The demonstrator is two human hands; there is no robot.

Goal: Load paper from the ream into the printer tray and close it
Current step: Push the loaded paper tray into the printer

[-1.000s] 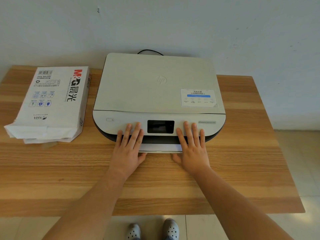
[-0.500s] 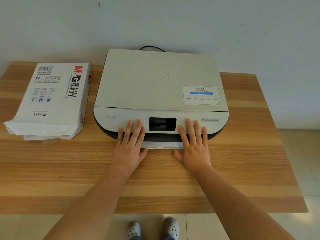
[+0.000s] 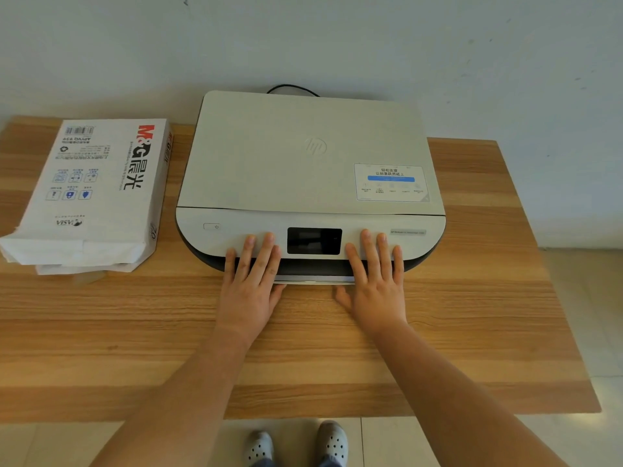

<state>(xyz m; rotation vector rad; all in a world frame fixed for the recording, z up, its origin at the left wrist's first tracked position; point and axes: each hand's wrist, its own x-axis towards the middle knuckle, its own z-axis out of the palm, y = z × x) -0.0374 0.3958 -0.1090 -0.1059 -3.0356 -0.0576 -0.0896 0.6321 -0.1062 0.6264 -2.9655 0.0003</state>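
A white flatbed printer (image 3: 303, 156) sits at the middle back of the wooden table (image 3: 472, 332). Its paper tray (image 3: 313, 279) shows only as a thin white lip under the dark front slot. My left hand (image 3: 251, 284) lies flat on the printer's front, left of the black screen (image 3: 314, 241), fingers straight. My right hand (image 3: 374, 281) lies flat the same way to the right of the screen. Both thumbs point inward below the tray lip. An opened white paper ream (image 3: 91, 193) lies on the table left of the printer.
A black cable (image 3: 291, 87) loops behind the printer against the white wall. The table's front edge is close to my body, and my shoes (image 3: 296, 444) show on the tiled floor below it. The table's right edge ends near a tiled floor strip.
The tray lip sticks out less from the printer front than a second ago. Both hands stayed flat on the front panel, and the camera view shifted slightly.
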